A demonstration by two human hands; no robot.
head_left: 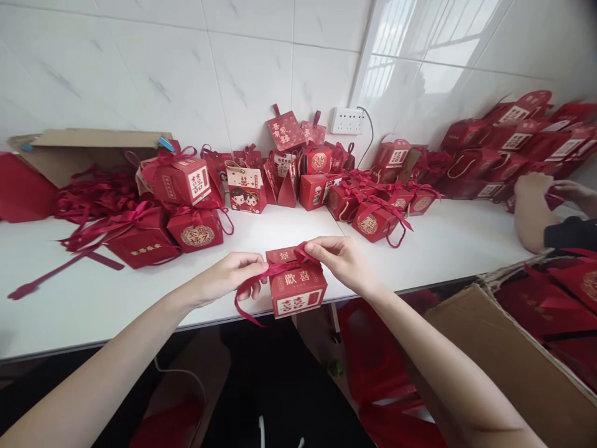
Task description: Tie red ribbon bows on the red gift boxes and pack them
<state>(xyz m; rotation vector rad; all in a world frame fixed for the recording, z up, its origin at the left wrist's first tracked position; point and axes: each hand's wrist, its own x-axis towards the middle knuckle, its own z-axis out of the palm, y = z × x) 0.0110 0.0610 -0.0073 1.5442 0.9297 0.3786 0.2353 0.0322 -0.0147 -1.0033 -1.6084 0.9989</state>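
Observation:
A red gift box (301,286) with white and gold characters sits at the front edge of the white table, in front of me. Across its top runs a dark red ribbon (282,269). My left hand (240,272) pinches the ribbon at the box's left side, and a loose tail hangs below the fingers. On the right, thumb and fingers of my right hand (336,258) are closed on the ribbon near the box's upper right corner. The exact form of the ribbon between the fingers is partly hidden.
Red boxes with bows (196,235) and a heap of ribbons (100,196) stand at left. More boxes (373,218) line the wall, below a power strip (347,121). At right are stacked boxes (513,140), another person's hand (532,186) and an open carton (504,348).

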